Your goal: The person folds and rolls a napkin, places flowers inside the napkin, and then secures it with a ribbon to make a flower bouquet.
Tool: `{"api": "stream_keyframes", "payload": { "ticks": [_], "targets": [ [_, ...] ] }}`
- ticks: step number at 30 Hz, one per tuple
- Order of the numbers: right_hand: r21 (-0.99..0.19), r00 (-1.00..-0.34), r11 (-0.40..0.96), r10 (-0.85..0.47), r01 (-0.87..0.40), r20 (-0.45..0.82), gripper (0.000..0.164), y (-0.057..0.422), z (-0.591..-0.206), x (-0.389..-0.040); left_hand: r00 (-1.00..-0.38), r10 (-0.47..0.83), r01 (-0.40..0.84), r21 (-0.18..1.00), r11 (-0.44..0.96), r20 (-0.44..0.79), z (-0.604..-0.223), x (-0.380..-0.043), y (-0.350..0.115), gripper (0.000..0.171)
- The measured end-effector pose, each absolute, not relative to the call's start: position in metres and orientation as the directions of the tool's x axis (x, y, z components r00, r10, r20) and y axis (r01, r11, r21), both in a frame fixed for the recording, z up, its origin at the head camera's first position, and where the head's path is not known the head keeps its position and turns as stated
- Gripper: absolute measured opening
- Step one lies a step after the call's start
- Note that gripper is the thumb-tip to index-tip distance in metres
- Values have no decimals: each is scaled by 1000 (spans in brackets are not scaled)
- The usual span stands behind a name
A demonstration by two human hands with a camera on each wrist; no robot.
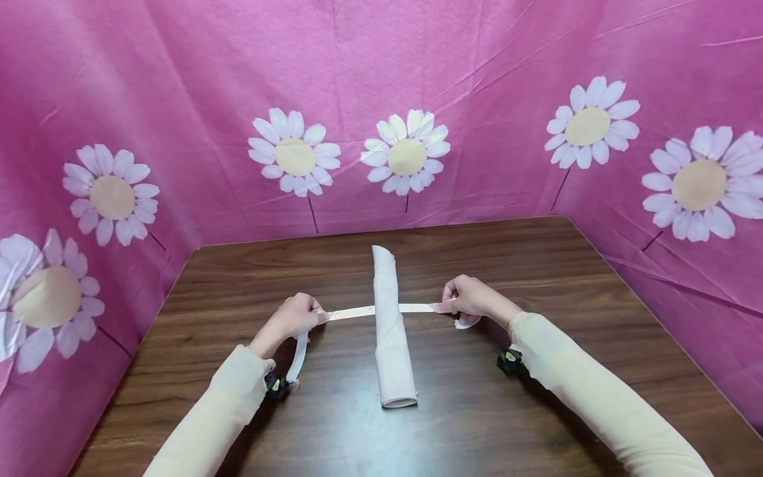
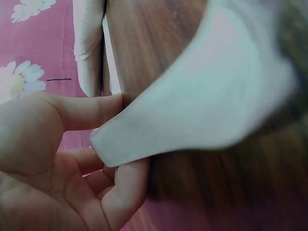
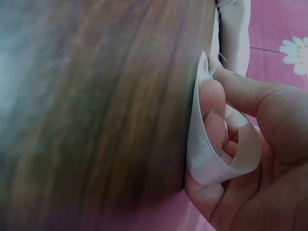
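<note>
A rolled off-white cloth point(image 1: 391, 338) lies lengthwise on the wooden table, its open end facing me. Crossing beneath its middle is a flat white fabric ribbon point(image 1: 352, 313), which emerges on both sides. To the left of the roll, my left hand point(image 1: 292, 315) pinches the ribbon between thumb and fingers, and a loose tail point(image 2: 192, 110) curves back toward the wrist. My right hand point(image 1: 473, 296) pinches the other side of it, right of the roll. In the right wrist view, the ribbon's tail point(image 3: 207, 161) loops around below the fingers, with a frayed end near the fingertips.
The dark brown wooden table point(image 1: 334, 437) has a rounded far edge. A pink cloth backdrop point(image 1: 334, 59) with large white daisies hangs behind and along both sides. Black wrist cameras point(image 1: 509, 361) sit at the cuffs of the cream sleeves point(image 1: 596, 391).
</note>
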State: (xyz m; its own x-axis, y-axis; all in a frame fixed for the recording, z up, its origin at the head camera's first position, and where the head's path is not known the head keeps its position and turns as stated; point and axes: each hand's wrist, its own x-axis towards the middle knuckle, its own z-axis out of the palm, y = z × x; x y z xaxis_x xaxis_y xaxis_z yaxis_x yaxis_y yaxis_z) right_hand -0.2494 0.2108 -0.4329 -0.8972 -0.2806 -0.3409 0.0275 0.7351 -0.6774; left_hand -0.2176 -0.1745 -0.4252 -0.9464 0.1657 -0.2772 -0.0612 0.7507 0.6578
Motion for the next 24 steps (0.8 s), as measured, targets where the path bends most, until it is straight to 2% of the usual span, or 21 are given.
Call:
{"api": "stream_keyframes", "payload": {
  "ticks": [3, 9, 20, 24],
  "targets": [
    [-692, -886, 721, -299, 33, -354, 25, 216, -430, -249, -948, 165, -52, 640, 766, -273, -424, -215, -178, 19],
    [-734, -862, 679, -370, 5, -347, 19, 228, -425, -248, -937, 176, -82, 682, 727, -300, -421, -208, -192, 14],
    [-739, -874, 674, -358, 2, -328, 22, 261, -422, -239, -921, 235, -44, 681, 731, -311, -415, -195, -214, 14],
    [-744, -880, 666, -322, 51, -349, 24, 273, -421, -237, -921, 239, -39, 682, 730, -308, -415, -193, -222, 14]
  ]
}}
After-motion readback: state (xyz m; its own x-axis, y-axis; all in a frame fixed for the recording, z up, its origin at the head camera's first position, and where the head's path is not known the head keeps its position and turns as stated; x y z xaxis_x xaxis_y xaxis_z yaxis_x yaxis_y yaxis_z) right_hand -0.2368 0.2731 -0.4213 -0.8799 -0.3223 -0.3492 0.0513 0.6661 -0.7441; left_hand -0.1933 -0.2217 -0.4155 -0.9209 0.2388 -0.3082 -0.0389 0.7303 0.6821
